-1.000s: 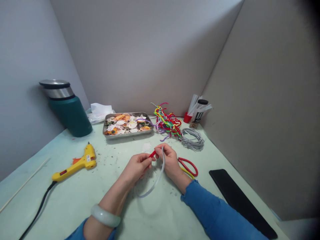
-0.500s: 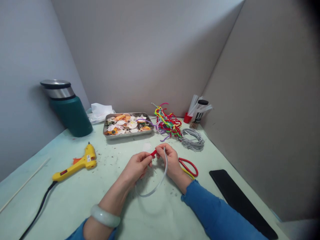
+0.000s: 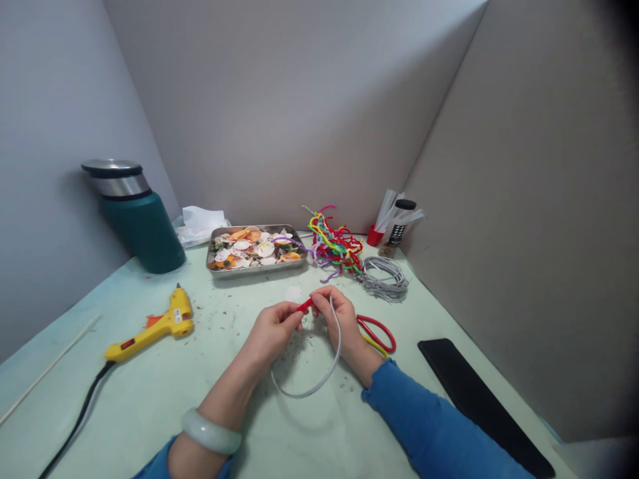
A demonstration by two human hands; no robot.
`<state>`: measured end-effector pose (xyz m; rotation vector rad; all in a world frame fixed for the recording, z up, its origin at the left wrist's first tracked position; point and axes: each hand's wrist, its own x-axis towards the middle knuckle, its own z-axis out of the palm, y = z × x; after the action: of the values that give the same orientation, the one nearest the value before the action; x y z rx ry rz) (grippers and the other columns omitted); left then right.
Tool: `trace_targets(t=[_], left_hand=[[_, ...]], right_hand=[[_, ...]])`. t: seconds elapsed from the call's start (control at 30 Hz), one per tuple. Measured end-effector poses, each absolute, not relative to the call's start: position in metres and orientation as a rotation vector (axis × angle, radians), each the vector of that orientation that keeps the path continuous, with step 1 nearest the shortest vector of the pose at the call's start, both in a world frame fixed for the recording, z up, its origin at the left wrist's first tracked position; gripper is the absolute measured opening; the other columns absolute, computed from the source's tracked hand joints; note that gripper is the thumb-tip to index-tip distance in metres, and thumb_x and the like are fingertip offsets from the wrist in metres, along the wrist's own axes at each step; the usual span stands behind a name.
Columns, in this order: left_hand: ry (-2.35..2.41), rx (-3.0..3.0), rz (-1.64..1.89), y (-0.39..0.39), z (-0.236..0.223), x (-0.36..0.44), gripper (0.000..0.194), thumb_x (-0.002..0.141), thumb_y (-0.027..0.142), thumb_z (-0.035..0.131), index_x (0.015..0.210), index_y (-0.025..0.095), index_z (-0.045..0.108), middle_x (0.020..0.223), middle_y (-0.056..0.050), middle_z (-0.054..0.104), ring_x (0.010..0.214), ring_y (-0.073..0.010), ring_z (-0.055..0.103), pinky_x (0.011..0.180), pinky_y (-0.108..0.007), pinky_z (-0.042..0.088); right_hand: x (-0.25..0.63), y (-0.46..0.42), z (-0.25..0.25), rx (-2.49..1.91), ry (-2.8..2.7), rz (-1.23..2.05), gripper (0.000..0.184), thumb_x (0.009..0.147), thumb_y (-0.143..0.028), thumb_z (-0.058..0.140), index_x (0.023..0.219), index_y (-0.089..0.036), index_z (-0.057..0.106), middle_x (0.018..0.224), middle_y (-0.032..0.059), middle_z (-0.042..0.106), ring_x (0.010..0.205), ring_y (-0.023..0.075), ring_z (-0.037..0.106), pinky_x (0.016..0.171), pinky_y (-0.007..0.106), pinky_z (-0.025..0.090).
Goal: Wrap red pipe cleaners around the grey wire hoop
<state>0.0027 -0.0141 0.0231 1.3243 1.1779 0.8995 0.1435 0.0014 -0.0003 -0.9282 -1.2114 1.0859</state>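
My left hand [image 3: 272,332] and my right hand [image 3: 339,319] meet over the middle of the pale green table [image 3: 150,399]. Both pinch a short red pipe cleaner [image 3: 304,305] held against the top end of a thin grey hoop [image 3: 319,379]. The hoop curves down from my right fingers and hangs just above the table between my wrists. A pale bangle [image 3: 210,430] sits on my left wrist, and a blue sleeve [image 3: 434,426] covers my right arm.
Red-handled scissors [image 3: 377,330] lie just right of my right hand. A yellow glue gun [image 3: 152,329] with a black cord lies left. Behind are a metal tray of shells [image 3: 254,249], coloured pipe cleaners [image 3: 334,246], a grey wire coil [image 3: 384,276], a green flask [image 3: 137,216] and a black phone [image 3: 479,399].
The grey hoop has swung from a narrow edge-on line to a wider open curve, as my fingers turned it. Both hands stay in the same place.
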Motion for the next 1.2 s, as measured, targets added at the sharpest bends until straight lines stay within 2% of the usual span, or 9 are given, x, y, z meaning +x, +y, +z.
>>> trace_targets(t=[0.13, 0.37, 0.57, 0.8, 1.03, 1.2], left_hand=[[1.235, 1.374, 0.906, -0.0111, 0.0174, 0.0027, 0.021, 0.075, 0.034, 0.053, 0.068, 0.015, 0.057, 0.046, 0.007, 0.042, 0.037, -0.0052, 0.027, 0.041, -0.020, 0.020], [1.292, 1.540, 0.975, -0.0087, 0.0135, 0.0004, 0.023, 0.075, 0.034, 0.053, 0.066, 0.014, 0.061, 0.055, 0.002, 0.053, 0.049, -0.0091, 0.039, 0.047, -0.020, 0.027], [1.263, 1.471, 0.904, -0.0109, 0.0160, 0.0020, 0.025, 0.077, 0.037, 0.051, 0.069, 0.016, 0.061, 0.047, 0.006, 0.043, 0.040, -0.0071, 0.029, 0.044, -0.020, 0.023], [1.357, 1.644, 0.925, -0.0118, 0.0198, -0.0012, 0.027, 0.077, 0.035, 0.051, 0.061, 0.015, 0.061, 0.050, 0.003, 0.050, 0.046, -0.0088, 0.038, 0.046, -0.021, 0.026], [1.255, 1.361, 0.892, -0.0110, 0.0185, 0.0023, 0.029, 0.075, 0.041, 0.053, 0.062, 0.015, 0.057, 0.039, 0.008, 0.035, 0.033, -0.0052, 0.025, 0.038, -0.020, 0.017], [1.233, 1.272, 0.875, -0.0120, 0.0185, 0.0028, 0.029, 0.072, 0.043, 0.057, 0.064, 0.014, 0.058, 0.039, 0.008, 0.035, 0.031, -0.0038, 0.024, 0.034, -0.019, 0.014]], right_hand=[[0.1433, 0.0021, -0.0025, -0.930, -1.200, 1.092, 0.016, 0.078, -0.034, 0.060, 0.075, -0.018, 0.058, 0.057, -0.0041, 0.051, 0.054, 0.0101, 0.045, 0.053, 0.022, 0.035], [0.1426, 0.0020, -0.0044, -0.933, -1.208, 1.081, 0.016, 0.080, -0.033, 0.058, 0.076, -0.018, 0.057, 0.056, -0.0045, 0.050, 0.052, 0.0097, 0.044, 0.053, 0.022, 0.034], [0.1418, 0.0031, -0.0028, -0.922, -1.196, 1.092, 0.015, 0.080, -0.032, 0.058, 0.074, -0.018, 0.057, 0.056, -0.0044, 0.050, 0.052, 0.0096, 0.045, 0.053, 0.022, 0.035], [0.1425, 0.0039, -0.0061, -0.948, -1.258, 1.048, 0.016, 0.080, -0.033, 0.057, 0.076, -0.018, 0.057, 0.056, -0.0038, 0.051, 0.054, 0.0101, 0.046, 0.053, 0.022, 0.037], [0.1392, 0.0015, -0.0020, -0.936, -1.280, 1.154, 0.018, 0.078, -0.035, 0.059, 0.084, -0.018, 0.058, 0.061, -0.0029, 0.053, 0.056, 0.0107, 0.048, 0.054, 0.022, 0.038], [0.1384, 0.0027, -0.0054, -0.927, -1.327, 1.120, 0.018, 0.076, -0.035, 0.060, 0.074, -0.017, 0.058, 0.062, -0.0024, 0.053, 0.057, 0.0109, 0.047, 0.055, 0.023, 0.039]])
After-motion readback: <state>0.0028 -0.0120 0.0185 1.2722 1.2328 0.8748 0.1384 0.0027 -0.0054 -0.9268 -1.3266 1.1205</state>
